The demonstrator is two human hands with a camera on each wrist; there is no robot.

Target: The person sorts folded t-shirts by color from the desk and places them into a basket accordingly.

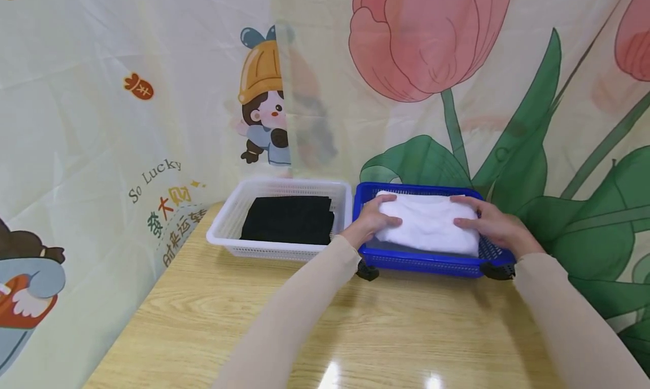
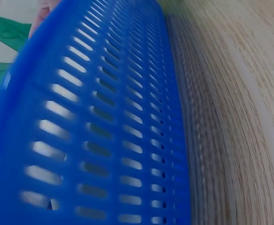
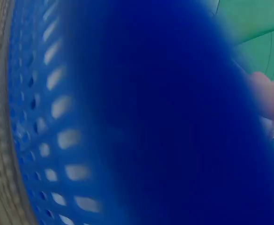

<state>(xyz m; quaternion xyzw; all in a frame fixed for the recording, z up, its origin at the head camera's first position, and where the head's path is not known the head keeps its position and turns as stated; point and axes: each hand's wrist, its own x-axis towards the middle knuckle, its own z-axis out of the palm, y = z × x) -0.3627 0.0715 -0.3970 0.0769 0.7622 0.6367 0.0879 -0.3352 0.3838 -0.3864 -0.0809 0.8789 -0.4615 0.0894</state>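
A folded white cloth (image 1: 427,224) lies in the blue plastic basket (image 1: 424,263) on the right side of the table. My left hand (image 1: 372,219) grips the cloth's left end, thumb on top and fingers toward the far edge. At the opposite end my right hand (image 1: 490,224) holds it in much the same way. Both wrists are over the basket's near rim. The slotted wall of the blue basket (image 2: 122,108) fills much of the left wrist view, hiding most of that hand. In the right wrist view, only some fingers (image 3: 270,96) show past the blurred rim.
A white plastic basket (image 1: 269,250) stands directly left of the blue one, with a folded black cloth (image 1: 286,219) in it. Both baskets are on a wooden table (image 1: 406,327), close against a printed cloth backdrop (image 1: 325,95).
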